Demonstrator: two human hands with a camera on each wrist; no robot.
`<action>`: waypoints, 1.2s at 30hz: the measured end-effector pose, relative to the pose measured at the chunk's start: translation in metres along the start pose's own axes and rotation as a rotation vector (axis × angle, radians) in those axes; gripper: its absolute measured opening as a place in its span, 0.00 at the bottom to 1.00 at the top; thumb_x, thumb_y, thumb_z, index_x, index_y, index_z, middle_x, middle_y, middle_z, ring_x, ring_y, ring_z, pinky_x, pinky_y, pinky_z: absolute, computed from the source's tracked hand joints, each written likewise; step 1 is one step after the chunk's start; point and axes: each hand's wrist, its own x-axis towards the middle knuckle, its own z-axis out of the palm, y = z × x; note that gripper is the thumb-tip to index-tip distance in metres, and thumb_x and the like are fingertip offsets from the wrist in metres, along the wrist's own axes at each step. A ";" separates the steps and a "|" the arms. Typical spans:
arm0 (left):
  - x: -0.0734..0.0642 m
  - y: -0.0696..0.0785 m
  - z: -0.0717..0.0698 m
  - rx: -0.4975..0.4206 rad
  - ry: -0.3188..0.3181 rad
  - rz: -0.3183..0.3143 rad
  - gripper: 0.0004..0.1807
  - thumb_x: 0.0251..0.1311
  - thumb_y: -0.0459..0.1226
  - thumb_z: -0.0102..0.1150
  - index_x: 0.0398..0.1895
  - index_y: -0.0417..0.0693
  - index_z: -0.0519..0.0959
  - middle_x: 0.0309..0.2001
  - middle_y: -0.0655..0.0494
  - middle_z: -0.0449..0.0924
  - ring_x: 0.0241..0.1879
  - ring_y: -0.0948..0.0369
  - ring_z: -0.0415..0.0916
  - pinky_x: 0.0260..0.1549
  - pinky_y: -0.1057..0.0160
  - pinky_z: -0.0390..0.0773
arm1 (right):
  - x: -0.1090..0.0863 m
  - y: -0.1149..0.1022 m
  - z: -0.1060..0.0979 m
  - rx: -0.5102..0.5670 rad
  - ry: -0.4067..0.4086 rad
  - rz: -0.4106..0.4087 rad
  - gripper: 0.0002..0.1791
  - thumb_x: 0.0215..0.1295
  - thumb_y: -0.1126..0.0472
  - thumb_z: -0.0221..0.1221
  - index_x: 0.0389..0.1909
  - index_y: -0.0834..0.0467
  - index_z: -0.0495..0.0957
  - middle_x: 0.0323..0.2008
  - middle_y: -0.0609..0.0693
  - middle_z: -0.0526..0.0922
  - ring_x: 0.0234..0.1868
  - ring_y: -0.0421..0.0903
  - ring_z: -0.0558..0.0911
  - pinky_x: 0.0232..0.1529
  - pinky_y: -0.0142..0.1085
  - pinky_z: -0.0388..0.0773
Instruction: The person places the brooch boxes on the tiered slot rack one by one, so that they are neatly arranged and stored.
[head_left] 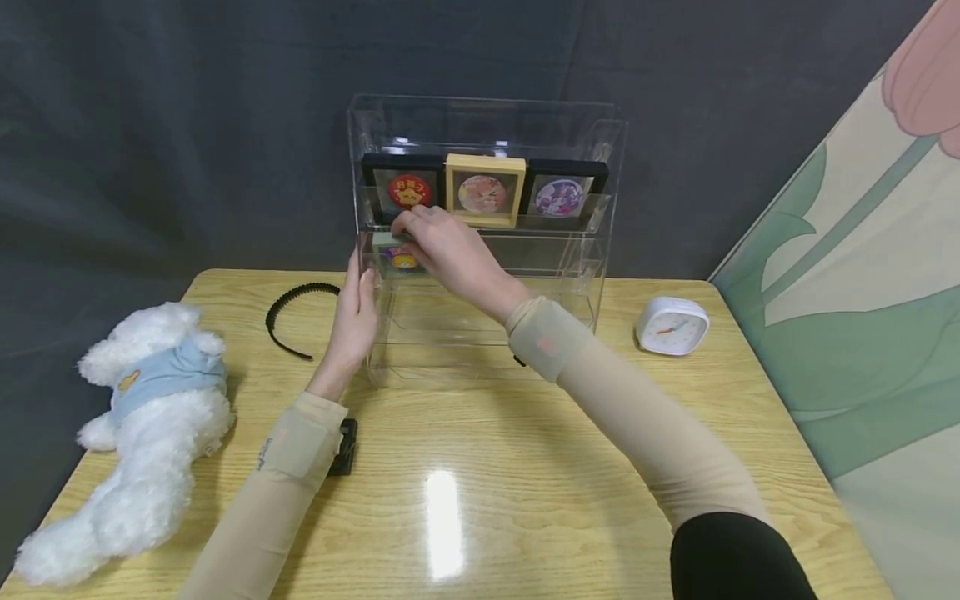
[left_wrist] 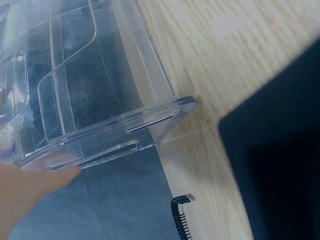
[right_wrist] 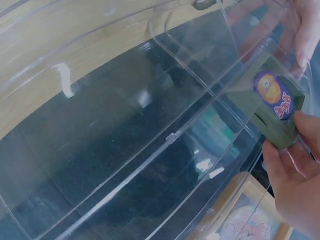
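Observation:
A clear acrylic tiered display rack (head_left: pixel 487 360) stands at the back of the table. My right hand (head_left: pixel 461 254) pinches the top edge of a small green frame (head_left: pixel 385 260) at the left end of its middle tier. The right wrist view shows thumb and fingers on that green frame (right_wrist: pixel 274 124), which holds a round cartoon badge (right_wrist: pixel 273 95). Flat against the rack's left side, my left hand (head_left: pixel 352 329) has its fingers straight. In the top tier stand a black frame with a red badge (head_left: pixel 409 192), a light wooden frame (head_left: pixel 485 220) and another black frame (head_left: pixel 567 168).
Left of the rack lies a black toothed headband (head_left: pixel 279 317). A white plush toy (head_left: pixel 161 433) in blue clothing lies at the left table edge. A black object (head_left: pixel 345 450) sits by my left forearm. To the right stands a small white clock (head_left: pixel 672 327).

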 end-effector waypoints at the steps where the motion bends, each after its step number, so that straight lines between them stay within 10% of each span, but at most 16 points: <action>1: 0.000 0.000 0.000 0.000 -0.001 0.001 0.32 0.89 0.37 0.27 0.90 0.54 0.40 0.87 0.53 0.41 0.83 0.56 0.43 0.81 0.53 0.49 | -0.001 0.000 0.001 0.000 0.008 0.000 0.12 0.79 0.65 0.63 0.58 0.63 0.84 0.53 0.56 0.86 0.52 0.52 0.83 0.56 0.41 0.81; 36: 0.002 -0.005 0.000 0.020 0.000 0.020 0.32 0.89 0.39 0.27 0.90 0.51 0.40 0.87 0.53 0.39 0.84 0.55 0.39 0.81 0.52 0.47 | -0.010 -0.006 0.010 -0.110 0.073 -0.058 0.14 0.80 0.61 0.62 0.59 0.63 0.84 0.54 0.55 0.86 0.51 0.52 0.82 0.55 0.41 0.80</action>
